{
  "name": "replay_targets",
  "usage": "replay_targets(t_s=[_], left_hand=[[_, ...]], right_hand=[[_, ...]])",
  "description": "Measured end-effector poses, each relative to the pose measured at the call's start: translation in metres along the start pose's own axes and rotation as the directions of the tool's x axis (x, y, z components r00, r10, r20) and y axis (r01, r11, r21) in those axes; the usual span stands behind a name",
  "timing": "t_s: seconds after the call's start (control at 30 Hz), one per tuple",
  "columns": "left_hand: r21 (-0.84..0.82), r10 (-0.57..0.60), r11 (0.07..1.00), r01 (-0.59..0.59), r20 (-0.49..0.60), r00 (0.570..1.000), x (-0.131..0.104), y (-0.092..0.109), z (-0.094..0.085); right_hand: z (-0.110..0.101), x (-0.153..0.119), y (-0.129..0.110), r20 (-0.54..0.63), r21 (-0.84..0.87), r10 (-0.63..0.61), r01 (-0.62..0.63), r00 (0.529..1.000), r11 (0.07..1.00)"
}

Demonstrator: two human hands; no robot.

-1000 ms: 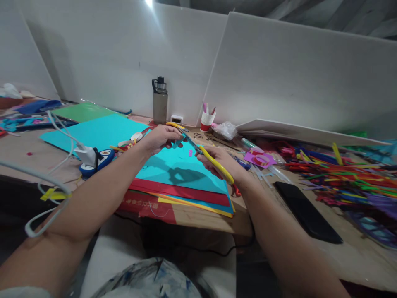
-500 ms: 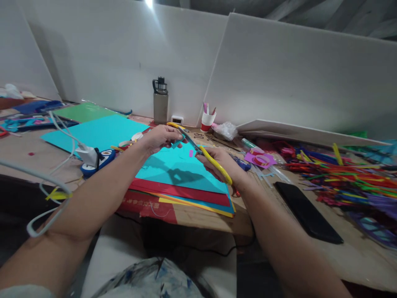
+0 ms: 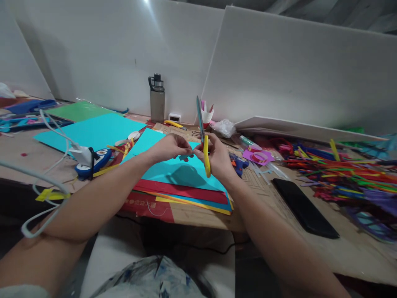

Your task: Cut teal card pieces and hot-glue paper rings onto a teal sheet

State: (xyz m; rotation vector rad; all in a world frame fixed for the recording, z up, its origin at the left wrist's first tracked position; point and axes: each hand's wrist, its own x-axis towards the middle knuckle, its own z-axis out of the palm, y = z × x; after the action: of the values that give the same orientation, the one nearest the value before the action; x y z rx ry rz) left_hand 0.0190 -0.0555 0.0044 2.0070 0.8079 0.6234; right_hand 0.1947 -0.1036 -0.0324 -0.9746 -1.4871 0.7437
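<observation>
Between the fingertips of my left hand [image 3: 172, 147] is a small piece of blue paper [image 3: 182, 157], mostly covered by the fingers. My right hand [image 3: 216, 155] is closed around a pair of scissors [image 3: 206, 159] with yellow handles, the blades pointing up and away from me. The right thumb and fingertips come close to the paper piece; whether they touch it I cannot tell. Both hands are above a turquoise paper sheet [image 3: 164, 171], which lies on a stack with red [image 3: 186, 192], blue and yellow sheets. A shadow of the hands falls on the turquoise sheet.
A bottle [image 3: 157, 101] stands by the white wall, a paper cup of pens [image 3: 207, 117] right of it. A black phone [image 3: 305, 208] and many colourful strips [image 3: 347, 171] lie at right. A power strip [image 3: 93, 163] with a white cable sits at left.
The scissors have swung from lying across toward the left hand to pointing upright, away from the paper. My two hands have come together, the left moving right and slightly down.
</observation>
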Motion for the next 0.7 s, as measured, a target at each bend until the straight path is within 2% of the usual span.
replay_targets(t_s=[0.23, 0.37, 0.5, 0.6, 0.7], left_hand=[[-0.155, -0.005, 0.988, -0.001, -0.038, 0.999, 0.002, -0.001, 0.009], [-0.313, -0.029, 0.950, 0.000, -0.088, 0.996, 0.006, -0.007, 0.013], [-0.487, -0.112, 0.871, 0.066, -0.066, 0.991, 0.009, -0.013, 0.016], [-0.479, -0.090, 0.877, 0.040, -0.081, 0.993, 0.010, -0.014, 0.017], [-0.434, -0.019, 0.900, -0.041, -0.133, 0.991, 0.009, -0.013, 0.020]], right_hand=[[0.003, 0.000, -0.003, -0.205, 0.044, -0.017, 0.027, 0.979, 0.999], [0.003, 0.001, 0.000, -0.235, 0.090, -0.016, 0.038, 0.972, 0.995], [0.003, 0.001, 0.002, -0.255, 0.109, -0.036, 0.066, 0.966, 0.992], [0.004, 0.000, 0.001, -0.270, 0.123, -0.037, 0.073, 0.962, 0.990], [0.005, 0.000, 0.001, -0.291, 0.158, -0.034, 0.084, 0.956, 0.984]])
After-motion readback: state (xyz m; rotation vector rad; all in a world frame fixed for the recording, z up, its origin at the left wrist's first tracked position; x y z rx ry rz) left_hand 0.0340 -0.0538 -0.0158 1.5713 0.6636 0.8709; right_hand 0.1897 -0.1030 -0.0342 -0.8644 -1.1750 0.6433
